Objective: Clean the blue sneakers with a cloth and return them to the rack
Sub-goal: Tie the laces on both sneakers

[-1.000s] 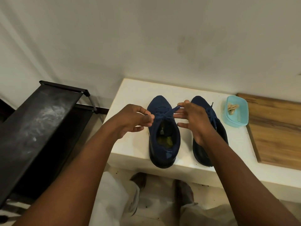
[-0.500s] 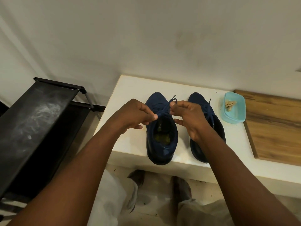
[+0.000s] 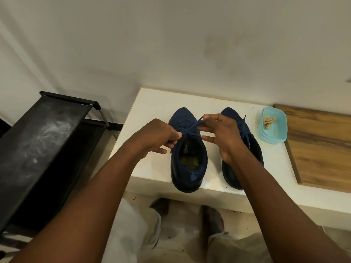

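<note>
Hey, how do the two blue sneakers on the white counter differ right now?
The left sneaker shows almost whole, its opening visible; the right sneaker is partly hidden behind the right hand. The left hand and right hand pinch the left sneaker's laces; neither grips the right sneaker's. The right sneaker sits nearer the teal container. Both are dark blue, toes toward the wall, side by side on the counter.

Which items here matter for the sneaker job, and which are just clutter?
Job:
sneaker under the hands
second sneaker
laces, pinched by left hand and right hand
black rack
No cloth visible.

Lying about:
teal tub
wooden board
</note>
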### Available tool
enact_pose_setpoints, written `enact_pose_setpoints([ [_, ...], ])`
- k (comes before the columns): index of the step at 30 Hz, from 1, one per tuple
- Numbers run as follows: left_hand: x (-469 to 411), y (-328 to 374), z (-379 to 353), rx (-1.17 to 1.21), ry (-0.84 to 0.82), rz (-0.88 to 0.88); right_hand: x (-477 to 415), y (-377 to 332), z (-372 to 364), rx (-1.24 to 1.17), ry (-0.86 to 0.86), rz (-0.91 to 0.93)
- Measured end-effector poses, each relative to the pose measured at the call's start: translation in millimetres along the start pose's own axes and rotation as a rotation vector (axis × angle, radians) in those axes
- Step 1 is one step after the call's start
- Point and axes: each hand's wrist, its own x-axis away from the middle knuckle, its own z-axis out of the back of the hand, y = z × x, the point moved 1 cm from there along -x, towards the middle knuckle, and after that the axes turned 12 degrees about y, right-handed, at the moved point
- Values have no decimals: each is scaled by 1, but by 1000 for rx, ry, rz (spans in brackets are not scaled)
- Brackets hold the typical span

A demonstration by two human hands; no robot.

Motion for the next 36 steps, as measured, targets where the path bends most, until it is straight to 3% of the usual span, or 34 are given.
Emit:
enact_pose_setpoints([
  [7, -2, 0, 0, 90, -1, 18, 1, 2, 1, 107, -153, 72],
  [17, 0, 0, 1, 37, -50, -37, -6, 13, -8, 332, 52, 365],
  [31, 5, 11, -3, -115, -101, 10, -5, 21, -13, 338, 125, 372],
  [36, 8, -3, -5, -86, 6, -62, -6, 19, -14, 284, 73, 280],
])
